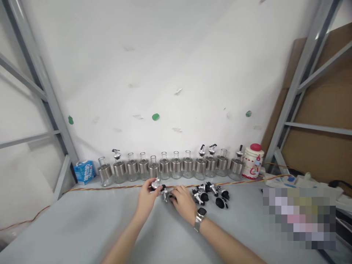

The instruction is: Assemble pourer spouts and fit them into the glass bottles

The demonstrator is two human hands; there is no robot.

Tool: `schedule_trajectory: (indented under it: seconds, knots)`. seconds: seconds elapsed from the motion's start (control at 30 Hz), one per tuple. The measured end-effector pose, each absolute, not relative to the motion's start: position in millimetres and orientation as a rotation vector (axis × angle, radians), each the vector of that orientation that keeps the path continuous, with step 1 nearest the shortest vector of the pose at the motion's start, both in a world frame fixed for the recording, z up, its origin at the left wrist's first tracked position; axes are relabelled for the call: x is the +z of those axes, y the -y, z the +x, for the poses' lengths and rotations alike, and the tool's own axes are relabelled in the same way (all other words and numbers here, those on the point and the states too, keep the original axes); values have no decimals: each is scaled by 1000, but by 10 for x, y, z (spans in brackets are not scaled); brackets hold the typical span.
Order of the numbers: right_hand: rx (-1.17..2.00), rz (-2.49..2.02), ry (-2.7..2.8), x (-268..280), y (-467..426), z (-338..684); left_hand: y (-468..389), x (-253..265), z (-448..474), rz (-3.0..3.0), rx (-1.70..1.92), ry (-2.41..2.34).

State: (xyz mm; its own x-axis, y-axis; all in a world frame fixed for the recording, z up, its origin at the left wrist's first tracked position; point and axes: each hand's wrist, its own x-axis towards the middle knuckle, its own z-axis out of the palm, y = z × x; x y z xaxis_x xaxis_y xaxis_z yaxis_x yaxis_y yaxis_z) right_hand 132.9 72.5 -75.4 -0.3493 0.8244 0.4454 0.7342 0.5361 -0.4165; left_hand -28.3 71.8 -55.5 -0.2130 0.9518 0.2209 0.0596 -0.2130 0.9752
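My left hand is closed on a silver-and-black pour spout, held just in front of the bottle row. A second pour spout is between my two hands, low over the table. The fingers of my right hand, which wears a watch on its wrist, curl against this second one at its dark end. Behind my hands stands a row of glass bottles with steel sleeves, among them an open-necked bottle. Right of my right hand lies a loose group of several pour spouts.
A few bottles carry spouts, such as the capped bottle at left. A blue carton and a cream jar with a red lid flank the row. A twisted red-yellow wire crosses the grey table. Metal posts frame both sides.
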Motion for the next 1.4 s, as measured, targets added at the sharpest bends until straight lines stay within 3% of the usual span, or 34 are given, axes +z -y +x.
schedule_trajectory:
  seconds: [0.57, 0.67, 0.87, 0.97, 1.1, 1.4]
  knots:
    - [467, -1192, 2061, -646, -928, 1330, -669, -561, -210, 1126, 1410, -1155]
    - [591, -1182, 1953, -606, -845, 1481, -604, -522, -154, 1145, 1292, -1090]
    - [1144, -863, 1368, -546, -719, 1677, -494, -511, -18, 1222, 1058, -1015]
    - [1232, -863, 1280, -514, -666, 1676, -451, -513, 29, 1257, 1027, -1026]
    - [1224, -827, 1313, -468, -558, 1617, -364, -490, 72, 1289, 948, -1073]
    - [791, -917, 1643, -403, -414, 1554, -245, -460, 141, 1365, 739, -1103]
